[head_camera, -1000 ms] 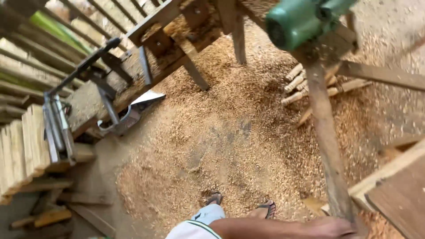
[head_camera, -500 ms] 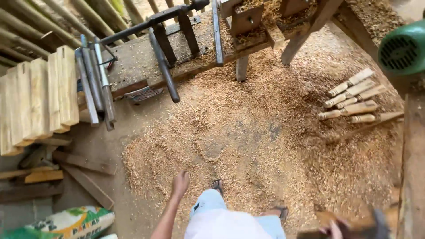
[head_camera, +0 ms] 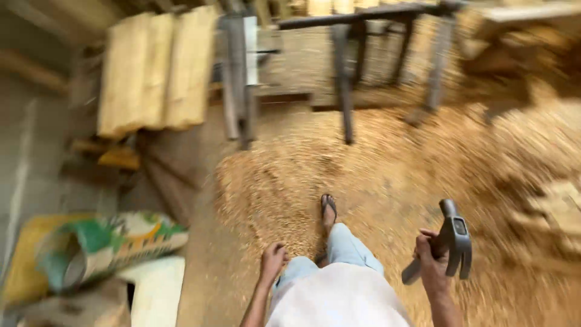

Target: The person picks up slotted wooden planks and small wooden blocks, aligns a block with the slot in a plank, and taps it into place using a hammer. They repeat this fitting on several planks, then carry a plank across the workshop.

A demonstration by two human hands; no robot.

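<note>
Over the sawdust-strewn floor (head_camera: 387,175), the right hand (head_camera: 433,263) grips a claw hammer (head_camera: 451,239); keep its head low. The left hand (head_camera: 272,259) hangs loosely curled, holding nothing.

**Blurred and cut-off parts of the view**

Most of the scene is smeared by motion blur. The sawdust (head_camera: 387,175) on the floor is reduced to streaks, and the stacked wood pieces (head_camera: 560,209) at the right edge cannot be counted. The planks (head_camera: 154,72) and the metal frame (head_camera: 345,66) are cut off by the top edge. The hammer (head_camera: 451,242) handle is partly hidden inside the right hand (head_camera: 431,263). Both forearms are cut off at the bottom edge. The printed sack (head_camera: 103,245) is blurred and partly cropped at the left.
</note>
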